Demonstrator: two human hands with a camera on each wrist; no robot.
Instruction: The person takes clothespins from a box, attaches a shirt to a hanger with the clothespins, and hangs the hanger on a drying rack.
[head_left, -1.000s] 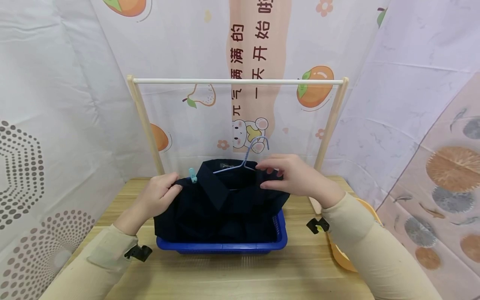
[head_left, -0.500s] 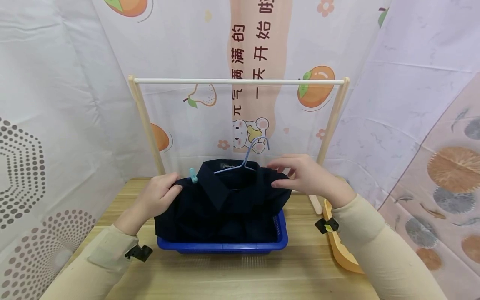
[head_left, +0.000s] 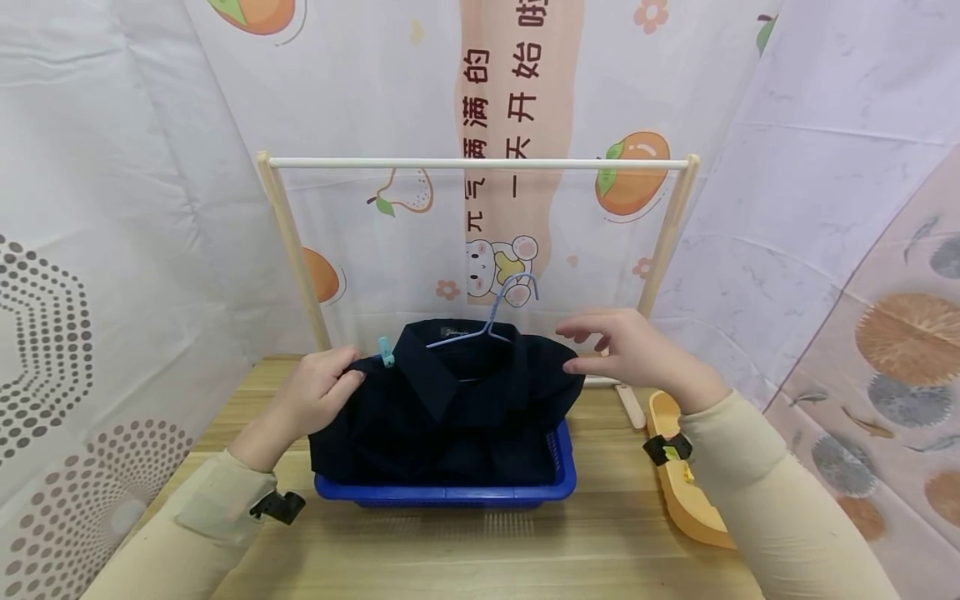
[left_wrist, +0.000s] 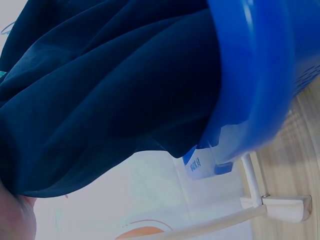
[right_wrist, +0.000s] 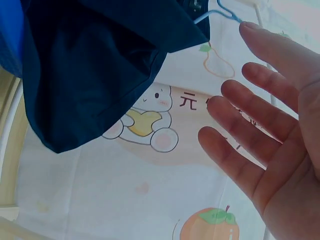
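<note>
A dark navy collared shirt [head_left: 450,417] hangs on a light blue wire hanger [head_left: 491,317], its lower part bunched in a blue plastic basket [head_left: 446,493]. My left hand [head_left: 318,387] pinches the shirt's left shoulder between thumb and fingers. Just beside that grip, a turquoise clothespin [head_left: 386,352] sits clipped on the shoulder. My right hand [head_left: 630,354] hovers by the opposite shoulder with nothing in it. In the right wrist view its fingers [right_wrist: 250,135] are spread and apart from the cloth.
Behind the basket stands a clothes rack with a white bar [head_left: 480,163] and wooden posts. A yellow-orange container [head_left: 686,508] lies at the right, partly behind my right forearm, with small yellow pieces inside. Printed curtains [head_left: 360,83] surround the wooden table [head_left: 450,567].
My right hand has moved right, away from the collar and past the shirt's right shoulder. The left hand keeps its pinch on the shirt, and the hanger stays in place.
</note>
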